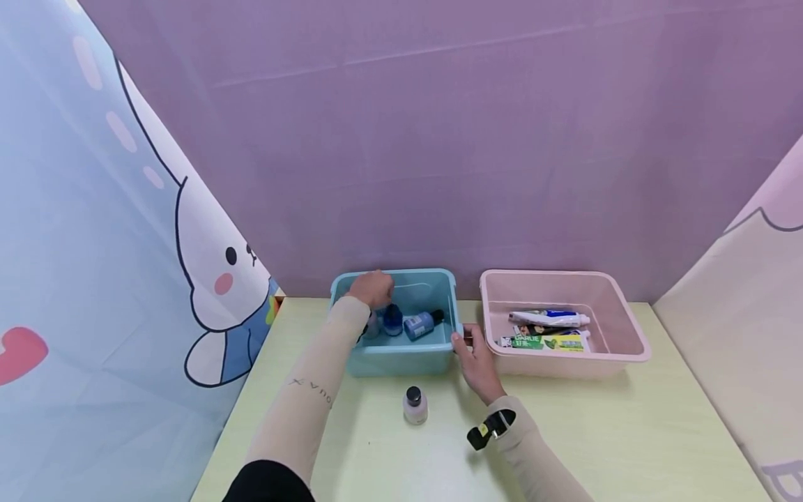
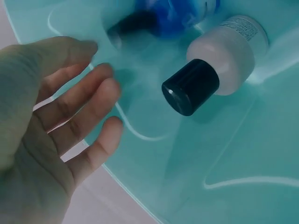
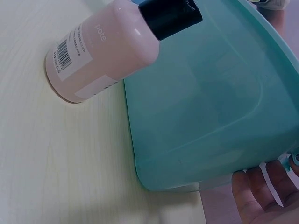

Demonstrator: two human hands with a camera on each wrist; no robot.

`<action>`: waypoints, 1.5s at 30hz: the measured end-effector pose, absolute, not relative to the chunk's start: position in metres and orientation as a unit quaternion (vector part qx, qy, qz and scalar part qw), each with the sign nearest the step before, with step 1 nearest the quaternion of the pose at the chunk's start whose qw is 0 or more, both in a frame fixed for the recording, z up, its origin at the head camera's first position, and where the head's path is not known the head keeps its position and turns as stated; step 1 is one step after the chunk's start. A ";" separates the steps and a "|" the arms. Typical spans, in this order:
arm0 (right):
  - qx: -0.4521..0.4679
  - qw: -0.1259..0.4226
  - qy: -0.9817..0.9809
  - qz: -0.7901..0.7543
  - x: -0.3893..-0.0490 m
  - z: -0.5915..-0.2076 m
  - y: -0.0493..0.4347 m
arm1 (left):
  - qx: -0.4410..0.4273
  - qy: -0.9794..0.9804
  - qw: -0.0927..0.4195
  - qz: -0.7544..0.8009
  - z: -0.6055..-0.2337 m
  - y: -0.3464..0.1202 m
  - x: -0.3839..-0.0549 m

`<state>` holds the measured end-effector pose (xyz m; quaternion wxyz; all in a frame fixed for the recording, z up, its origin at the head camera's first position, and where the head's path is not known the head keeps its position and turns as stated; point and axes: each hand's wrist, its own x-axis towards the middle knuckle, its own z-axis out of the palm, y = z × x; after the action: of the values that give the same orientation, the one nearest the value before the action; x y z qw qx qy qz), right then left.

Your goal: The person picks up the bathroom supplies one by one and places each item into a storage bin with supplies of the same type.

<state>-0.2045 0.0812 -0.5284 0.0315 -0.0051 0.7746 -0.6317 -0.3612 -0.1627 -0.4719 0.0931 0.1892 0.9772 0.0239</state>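
My left hand is over the left part of the teal bin, its fingers loosely bent with nothing in them in the left wrist view. Beside it stands a pale bottle with a black cap. Next to that are an upright dark blue bottle and a blue bottle lying on its side. My right hand holds the bin's right rim, thumb on the near side and fingers beneath the edge. In front of the bin, a pale pink bottle with a black cap stands on the table.
A pink bin stands to the right, holding several toothpaste tubes and a green and yellow Darlie toothpaste box. The pale wooden table meets a purple cloth behind. Printed cloths hang at both sides.
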 end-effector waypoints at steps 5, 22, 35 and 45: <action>-0.008 0.034 0.775 -0.631 -0.202 -0.524 0.082 | 0.193 0.977 0.081 0.051 -0.469 -0.168 -0.359; -0.003 0.016 0.769 -0.639 -0.219 -0.565 0.085 | 0.173 0.976 0.066 0.117 -0.429 -0.182 -0.329; 0.006 0.031 0.769 -0.639 -0.220 -0.563 0.085 | 0.183 0.969 -0.030 0.161 -0.421 -0.179 -0.292; -0.005 0.018 0.767 -0.641 -0.219 -0.567 0.087 | 0.176 0.958 -0.085 0.209 -0.428 -0.175 -0.259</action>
<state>-0.2189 0.0867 -0.5672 0.0177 -0.0049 0.7674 -0.6409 -0.2593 -0.1755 -0.4276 -0.0855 0.1761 0.9581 0.2091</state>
